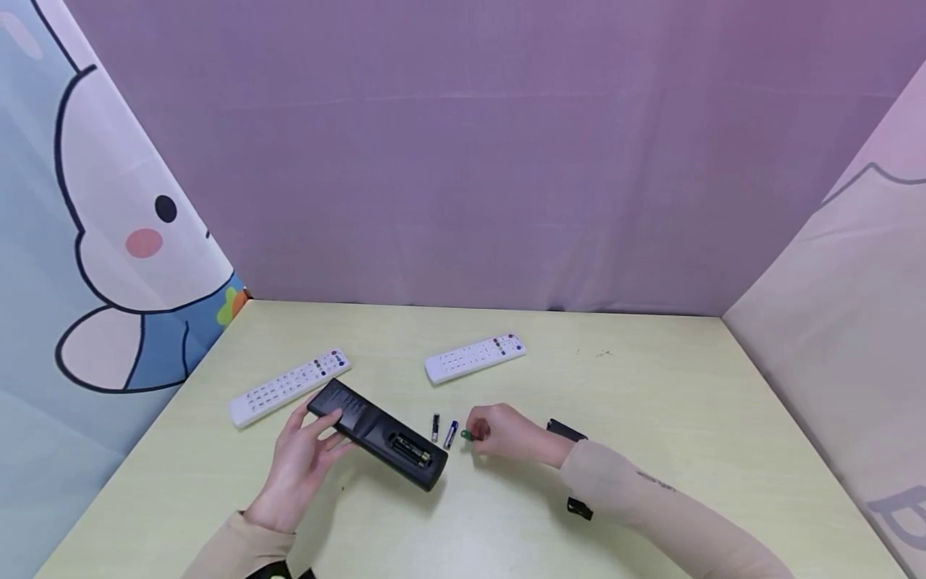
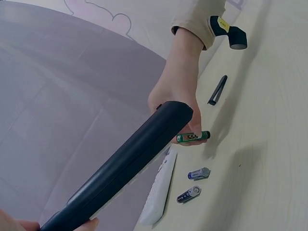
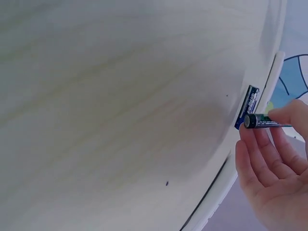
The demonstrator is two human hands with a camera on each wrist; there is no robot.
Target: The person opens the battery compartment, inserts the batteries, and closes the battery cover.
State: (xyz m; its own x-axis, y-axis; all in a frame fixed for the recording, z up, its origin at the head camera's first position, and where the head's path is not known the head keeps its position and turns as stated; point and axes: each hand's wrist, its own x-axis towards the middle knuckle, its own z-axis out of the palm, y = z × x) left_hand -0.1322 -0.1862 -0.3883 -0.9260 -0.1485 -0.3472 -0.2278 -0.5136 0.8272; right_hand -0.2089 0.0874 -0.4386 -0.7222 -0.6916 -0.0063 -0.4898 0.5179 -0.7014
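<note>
My left hand [image 1: 298, 466] grips the far end of a black remote control [image 1: 365, 422], tilted above the table with its back facing up. Its battery compartment [image 1: 411, 450] is uncovered, and what looks like a battery lies inside. Between thumb and fingers, my right hand [image 1: 510, 434] pinches a green battery [image 2: 192, 136], just right of the remote's lower end. Beside it on the table lie a blue-and-silver battery [image 1: 451, 435] and a darker battery [image 1: 435, 428]. In the right wrist view, the green battery's dark end [image 3: 249, 121] points away from the palm.
Two white remotes lie on the table [image 1: 651, 386]: one at the left [image 1: 289, 388], another at the back middle [image 1: 475, 359]. A thin black piece [image 2: 219, 90] rests on the table near my right wrist. A purple curtain [image 1: 463, 161] rises behind the table.
</note>
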